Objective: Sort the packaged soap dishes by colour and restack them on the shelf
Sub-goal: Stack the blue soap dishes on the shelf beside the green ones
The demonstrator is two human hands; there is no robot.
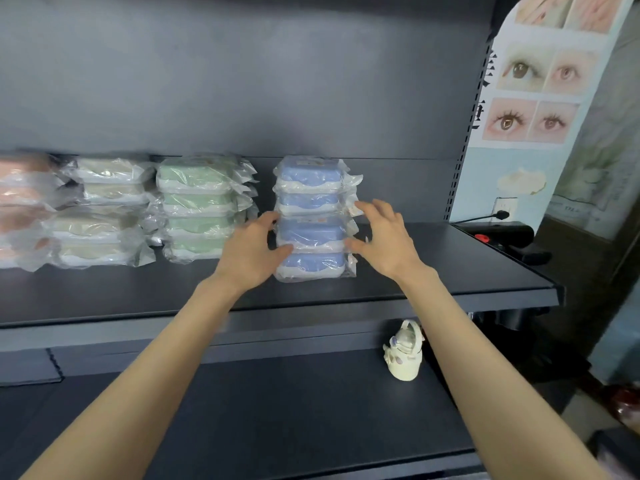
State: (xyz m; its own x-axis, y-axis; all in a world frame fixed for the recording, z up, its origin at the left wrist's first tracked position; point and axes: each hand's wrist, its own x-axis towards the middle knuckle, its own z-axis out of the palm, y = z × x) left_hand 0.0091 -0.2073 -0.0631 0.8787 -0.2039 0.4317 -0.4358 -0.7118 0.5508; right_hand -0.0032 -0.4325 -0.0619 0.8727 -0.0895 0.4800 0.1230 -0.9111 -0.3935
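While both arms reach up to the shelf (450, 271), the person brackets the blue stack (311, 216) of packaged soap dishes between two spread hands. The left hand (251, 252) sits against the stack's left side, level with the lower packs, with its fingers loosely bent toward the back and its thumb lying on the front of the wrapper. It presses rather than clasps. The right hand (388, 237) is at the opposite side, fingers fanned out by the crinkled bag ends. Whether it touches the plastic or hovers just beside it I cannot tell. Neither hand has a pack lifted or pinched.

The blue stack stands four high on the shelf, to the right of the others and a little apart from the green stack (199, 209). Past that come a beige stack (104, 213) and, blurred at the left edge, a pink stack (20, 209). Each pile looks to be one colour, so the sorting seems all but finished, and this reads as the squaring-up step.

The next move, I would judge, calls for a gentle, even squeeze from both sides, since the slippery wrappers could let the upper packs slide. A small cream bottle (405, 351) stands on the lower shelf (277, 410), out of the way.
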